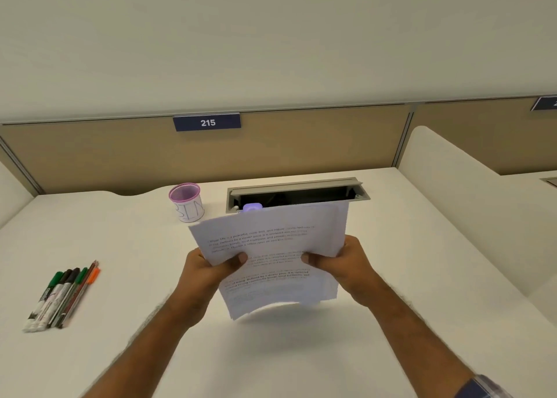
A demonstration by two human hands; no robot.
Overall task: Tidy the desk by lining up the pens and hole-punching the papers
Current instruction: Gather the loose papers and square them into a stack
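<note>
A stack of printed white papers (271,241) is held upright above the desk, its bottom edge just off the surface. My left hand (208,269) grips the stack's left edge and my right hand (343,262) grips its right edge, thumbs on the front sheet. Several pens and markers (61,296) lie side by side in a row at the desk's left, caps pointing away from me. A small lilac object (252,207), mostly hidden behind the papers' top edge, sits at the back; I cannot tell what it is.
A pink mesh cup (187,201) with a paper label stands behind the papers to the left. An open grey cable tray (297,191) is set into the white desk (135,247) at the back. Beige partition panels and a white divider (452,171) border the desk.
</note>
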